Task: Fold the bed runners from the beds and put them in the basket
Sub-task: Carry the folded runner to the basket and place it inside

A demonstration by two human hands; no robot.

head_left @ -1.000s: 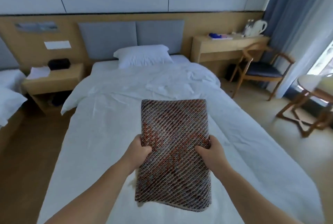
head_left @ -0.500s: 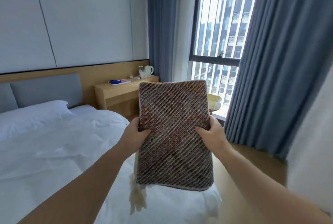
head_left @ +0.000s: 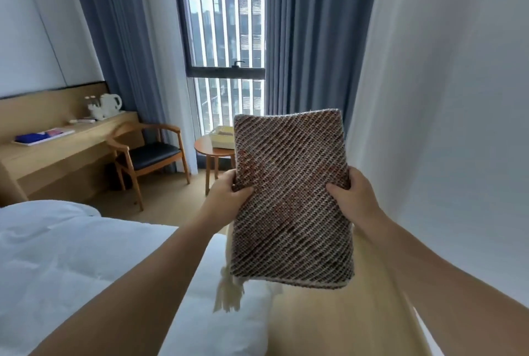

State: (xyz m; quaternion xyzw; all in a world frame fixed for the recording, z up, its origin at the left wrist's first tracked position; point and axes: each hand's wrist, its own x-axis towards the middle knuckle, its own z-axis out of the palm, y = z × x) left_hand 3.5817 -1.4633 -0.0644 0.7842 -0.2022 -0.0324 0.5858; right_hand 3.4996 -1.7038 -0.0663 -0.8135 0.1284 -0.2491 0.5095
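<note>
A folded bed runner, brown and white woven with a cream fringe hanging at its lower left, is held up in front of me. My left hand grips its left edge, thumb on top. My right hand grips its right edge the same way. Behind the runner's upper left corner, a cream woven basket stands on a small round wooden table by the window; the runner hides part of it. The white bed lies at the lower left.
A wooden armchair with a dark seat stands left of the round table. A long wooden desk carries a white kettle and a tray. Blue curtains flank the window. A white wall is close on my right.
The view has swung right from the bed toward the window. The runner stays held in both hands, and the chair, round table and basket have come into sight.
</note>
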